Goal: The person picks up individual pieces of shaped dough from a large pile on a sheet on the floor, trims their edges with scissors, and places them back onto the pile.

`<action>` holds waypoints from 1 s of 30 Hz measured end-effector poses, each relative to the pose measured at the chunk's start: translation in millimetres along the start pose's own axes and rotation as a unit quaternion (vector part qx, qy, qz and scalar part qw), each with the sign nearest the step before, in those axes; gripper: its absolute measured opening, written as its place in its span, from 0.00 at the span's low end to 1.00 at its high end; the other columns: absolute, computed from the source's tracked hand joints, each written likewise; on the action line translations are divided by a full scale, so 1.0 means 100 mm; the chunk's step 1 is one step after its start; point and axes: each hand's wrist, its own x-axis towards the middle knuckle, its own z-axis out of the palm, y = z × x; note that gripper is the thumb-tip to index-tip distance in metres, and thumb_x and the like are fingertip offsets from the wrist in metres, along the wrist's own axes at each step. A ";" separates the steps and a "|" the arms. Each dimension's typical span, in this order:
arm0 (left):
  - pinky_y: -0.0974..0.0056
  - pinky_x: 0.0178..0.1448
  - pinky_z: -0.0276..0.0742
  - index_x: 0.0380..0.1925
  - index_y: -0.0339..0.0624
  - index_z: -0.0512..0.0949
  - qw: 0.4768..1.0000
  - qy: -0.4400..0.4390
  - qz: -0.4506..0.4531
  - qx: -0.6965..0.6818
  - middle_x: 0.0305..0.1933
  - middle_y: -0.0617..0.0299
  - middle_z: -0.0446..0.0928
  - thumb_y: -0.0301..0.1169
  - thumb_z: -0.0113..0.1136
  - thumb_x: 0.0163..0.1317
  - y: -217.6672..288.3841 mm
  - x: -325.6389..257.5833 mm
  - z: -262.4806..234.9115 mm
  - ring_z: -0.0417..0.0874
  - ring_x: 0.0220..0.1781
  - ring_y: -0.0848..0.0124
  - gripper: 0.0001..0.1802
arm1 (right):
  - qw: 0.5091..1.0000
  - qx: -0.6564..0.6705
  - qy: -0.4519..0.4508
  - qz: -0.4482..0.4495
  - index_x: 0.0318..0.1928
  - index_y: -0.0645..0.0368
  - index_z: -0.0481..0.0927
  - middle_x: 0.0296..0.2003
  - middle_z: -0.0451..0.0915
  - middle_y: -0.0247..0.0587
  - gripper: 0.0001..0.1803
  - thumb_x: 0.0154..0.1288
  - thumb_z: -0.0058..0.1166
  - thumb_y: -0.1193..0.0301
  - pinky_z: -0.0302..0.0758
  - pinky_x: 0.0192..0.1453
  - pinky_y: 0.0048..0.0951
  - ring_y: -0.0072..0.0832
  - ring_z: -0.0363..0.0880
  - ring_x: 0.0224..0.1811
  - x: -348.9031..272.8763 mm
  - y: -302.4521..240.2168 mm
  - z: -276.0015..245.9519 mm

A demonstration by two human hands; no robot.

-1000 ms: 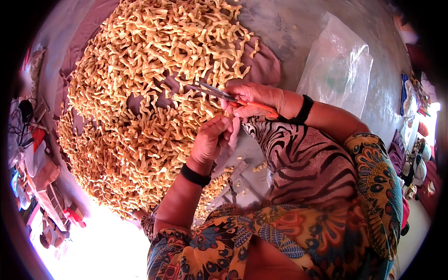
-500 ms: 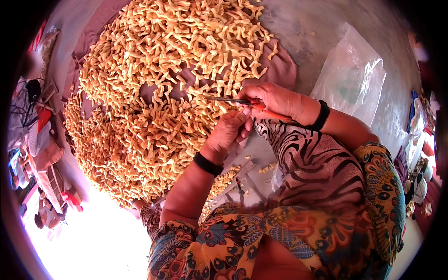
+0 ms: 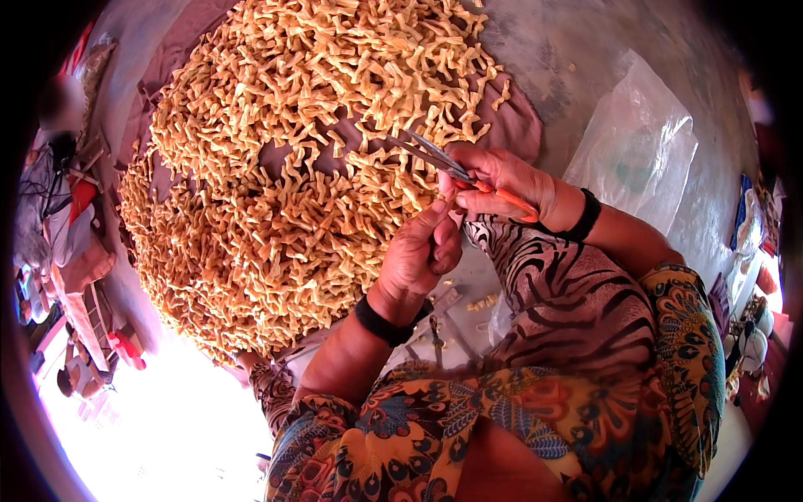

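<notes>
My right hand [image 3: 514, 184] grips a pair of scissors [image 3: 452, 169] by its orange handles. The blades are spread a little and point up and left over the pile. Just below, my left hand [image 3: 418, 251] has thumb and forefinger pinched together, meeting the right fingertips. Whatever sits in that pinch is too small and covered to make out. Beyond both hands spreads a big pile of short, yellowish, twisted pieces with flared ends [image 3: 268, 243], their exact kind unclear. They lie on a mauve cloth [image 3: 517, 125].
A clear plastic bag [image 3: 640, 138] lies on the grey floor to the right. Zebra-striped fabric [image 3: 577, 309] covers my lap. Low wooden frames and a red item [image 3: 125, 350] stand at the left, near a glaring bright patch. Mixed household goods line the right edge.
The scissor blades, together before, are now apart and tilted further upward. My left hand has dropped slightly and shifted right, with its fingers still pinched. The whole view has shifted a little.
</notes>
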 end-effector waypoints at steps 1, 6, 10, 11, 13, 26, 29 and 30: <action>0.73 0.16 0.51 0.15 0.49 0.63 1.000 0.020 -0.003 0.011 0.10 0.68 0.58 0.45 0.46 0.63 0.00 -0.01 0.03 0.55 0.10 0.76 0.20 | 1.000 -0.009 -0.003 -0.002 0.40 0.57 0.68 0.33 0.66 0.29 0.11 0.55 0.48 0.80 0.68 0.40 0.18 0.15 0.67 0.37 -0.01 -0.02 -0.01; 0.74 0.15 0.50 0.15 0.47 0.64 0.997 0.014 0.013 0.078 0.11 0.67 0.59 0.46 0.46 0.63 0.02 -0.02 -0.05 0.56 0.11 0.77 0.21 | 0.999 0.039 -0.013 0.017 0.41 0.59 0.68 0.33 0.67 0.30 0.10 0.58 0.50 0.75 0.68 0.36 0.18 0.15 0.66 0.32 -0.01 -0.12 0.00; 0.74 0.20 0.56 0.21 0.42 0.70 0.964 0.056 0.077 0.249 0.16 0.65 0.66 0.46 0.45 0.64 0.17 -0.03 -0.28 0.62 0.16 0.77 0.20 | 0.990 0.106 0.089 0.032 0.45 0.63 0.66 0.31 0.71 0.34 0.13 0.61 0.49 0.73 0.73 0.37 0.21 0.20 0.74 0.32 -0.04 0.09 -0.16; 0.74 0.21 0.58 0.23 0.41 0.71 0.958 0.066 0.079 0.266 0.17 0.65 0.67 0.45 0.45 0.64 0.20 -0.04 -0.30 0.63 0.17 0.76 0.20 | 0.988 0.087 0.124 -0.014 0.42 0.63 0.67 0.28 0.73 0.36 0.10 0.60 0.47 0.77 0.75 0.25 0.20 0.20 0.76 0.26 -0.04 0.16 -0.21; 0.75 0.27 0.63 0.28 0.40 0.74 0.960 0.034 0.073 0.270 0.22 0.65 0.70 0.42 0.45 0.65 0.30 -0.08 -0.45 0.67 0.22 0.78 0.18 | 0.987 0.051 0.152 -0.028 0.42 0.63 0.66 0.27 0.72 0.35 0.10 0.59 0.47 0.78 0.74 0.24 0.19 0.19 0.74 0.23 -0.03 0.29 -0.32; 0.58 0.29 0.74 0.33 0.44 0.76 0.427 0.274 0.027 0.861 0.24 0.56 0.77 0.43 0.50 0.60 0.90 -0.01 -1.54 0.79 0.27 0.62 0.15 | 0.908 -0.071 0.329 0.251 0.40 0.60 0.67 0.34 0.76 0.32 0.12 0.55 0.52 0.76 0.64 0.18 0.20 0.15 0.69 0.20 -0.35 1.18 -0.86; 0.56 0.43 0.73 0.39 0.46 0.76 0.431 0.245 0.226 0.839 0.40 0.57 0.76 0.40 0.52 0.57 1.13 0.54 -1.23 0.77 0.41 0.58 0.14 | 0.895 -0.016 0.356 0.269 0.41 0.58 0.68 0.32 0.76 0.31 0.11 0.56 0.50 0.74 0.64 0.17 0.21 0.15 0.68 0.19 -0.34 1.15 -0.96; 0.57 0.52 0.70 0.44 0.46 0.74 0.435 0.233 0.249 0.834 0.47 0.55 0.73 0.35 0.54 0.55 1.15 0.83 -0.95 0.73 0.50 0.58 0.15 | 0.896 -0.137 0.358 0.223 0.40 0.56 0.68 0.28 0.75 0.30 0.10 0.57 0.49 0.71 0.63 0.17 0.21 0.16 0.67 0.18 -0.40 1.29 -1.00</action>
